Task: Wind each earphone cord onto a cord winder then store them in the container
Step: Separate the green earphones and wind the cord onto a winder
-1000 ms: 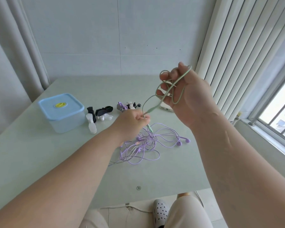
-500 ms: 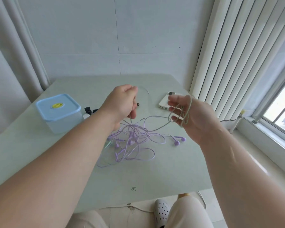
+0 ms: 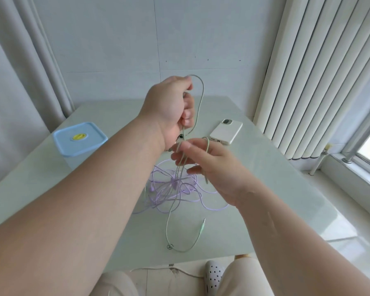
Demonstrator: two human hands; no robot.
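My left hand [image 3: 171, 107] is raised above the table and grips a pale green earphone cord [image 3: 200, 97], which arches over its fingers and hangs down. My right hand [image 3: 209, 167] sits just below it, its fingers curled around the same cord, with a loop over one finger. The cord's long tail drops to the table and ends in a green plug [image 3: 203, 226] near the front edge. A tangle of purple earphone cords [image 3: 169, 193] lies on the table under my hands. The blue-lidded container [image 3: 79, 138] stands closed at the left. My left arm hides the cord winders.
A white phone [image 3: 225, 131] lies face down at the back right of the pale green table [image 3: 276, 199]. Vertical blinds and a window sill run along the right, a curtain hangs at the left. My knees and a white shoe show below the table's front edge.
My left hand has risen, pulling the green cord up and out of the purple tangle. The right hand moved left beneath it. The green plug now lies free near the front edge.
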